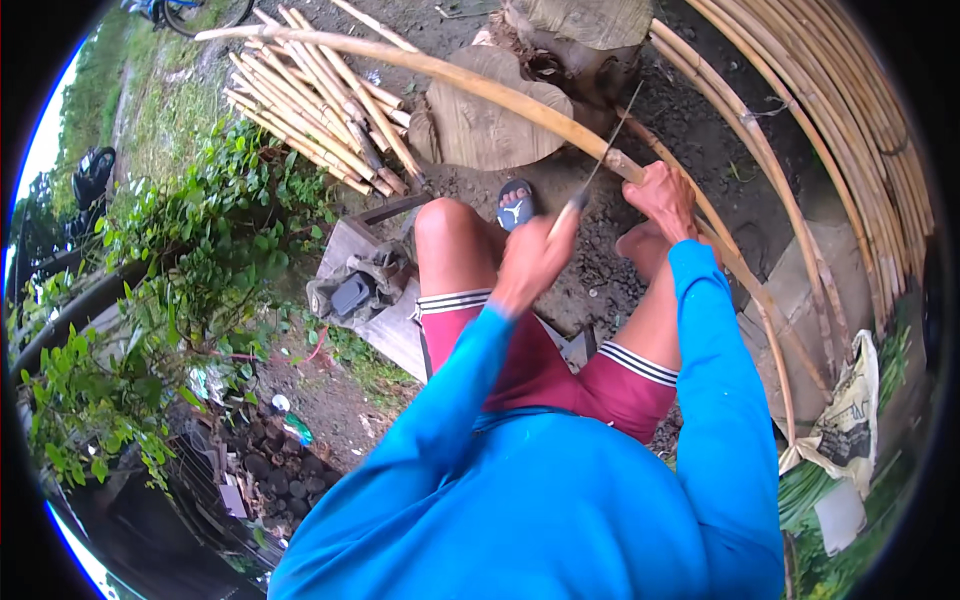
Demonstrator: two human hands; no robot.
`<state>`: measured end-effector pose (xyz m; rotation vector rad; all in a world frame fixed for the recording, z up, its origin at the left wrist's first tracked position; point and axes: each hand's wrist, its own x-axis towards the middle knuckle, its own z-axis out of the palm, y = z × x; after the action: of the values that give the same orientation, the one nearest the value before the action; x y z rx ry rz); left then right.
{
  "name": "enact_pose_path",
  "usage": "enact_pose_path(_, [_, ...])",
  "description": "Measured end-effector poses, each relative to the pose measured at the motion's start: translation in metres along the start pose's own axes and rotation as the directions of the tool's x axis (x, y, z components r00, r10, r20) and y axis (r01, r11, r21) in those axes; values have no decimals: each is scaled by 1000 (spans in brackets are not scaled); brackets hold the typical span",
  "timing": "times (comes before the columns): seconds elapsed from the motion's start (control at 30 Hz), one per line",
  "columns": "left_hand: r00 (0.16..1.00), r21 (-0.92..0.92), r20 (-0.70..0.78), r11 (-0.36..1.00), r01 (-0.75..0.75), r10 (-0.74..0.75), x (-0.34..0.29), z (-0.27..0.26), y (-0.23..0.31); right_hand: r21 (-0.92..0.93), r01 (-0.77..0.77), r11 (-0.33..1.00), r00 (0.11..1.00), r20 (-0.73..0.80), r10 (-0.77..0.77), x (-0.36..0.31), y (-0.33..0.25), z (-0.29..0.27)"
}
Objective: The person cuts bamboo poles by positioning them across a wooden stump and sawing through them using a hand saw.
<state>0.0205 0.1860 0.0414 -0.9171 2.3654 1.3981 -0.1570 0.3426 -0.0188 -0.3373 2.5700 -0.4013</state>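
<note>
Tan bamboo, smooth-skinned and round in section, forms the long pole (470,80) under examination. It runs from the upper left to a position in front of the person's knees, its line bowed by the wide lens. A dull greyish-brown patch marks the surface just short of the right grip (665,200). That grip is closed around the pole, knuckles uppermost; whether the pole ends there or continues beneath the wrist cannot be told.

The left grip (535,260), slightly blurred, is closed around the pale handle of a knife (603,157). The blade is thin, narrow and straight, of dark grey metal, and crosses the pole at a steep slant beside the patch. Contact between blade and pole cannot be confirmed.

Beyond the pole lies a flat-faced wood slab (490,125), rough-grained and irregular in outline. To its left, a heap of short bamboo lengths (310,100) rests on dark, gritty soil (590,285), the pieces straight and roughly parallel. Along the right side, long bamboo poles (815,120) lie close together in a bundle. Near their lower ends sits a creased, pale sack (850,410) with dark print.
</note>
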Motion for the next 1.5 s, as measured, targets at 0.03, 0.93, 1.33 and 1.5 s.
enact_pose_path(0.03, [1000, -5, 1, 1000, -4, 4, 7, 5, 5, 41, -15, 999, 999, 31, 14, 5, 5, -8])
enact_pose_path(0.93, [995, 36, 97, 999, 18, -22, -22, -5, -5, 17, -10, 1000, 999, 33, 9, 3, 14, -10])
enact_pose_path(1.33, [1000, 30, -1, 999, -31, 31, 33, 27, -2, 61, -8, 998, 997, 78, 3, 8, 15, -14])
enact_pose_path(1.5, [993, -11, 82, 997, -83, 83, -27, -1, -31, 38, -42, 998, 990, 133, 37, 7, 35, -8])
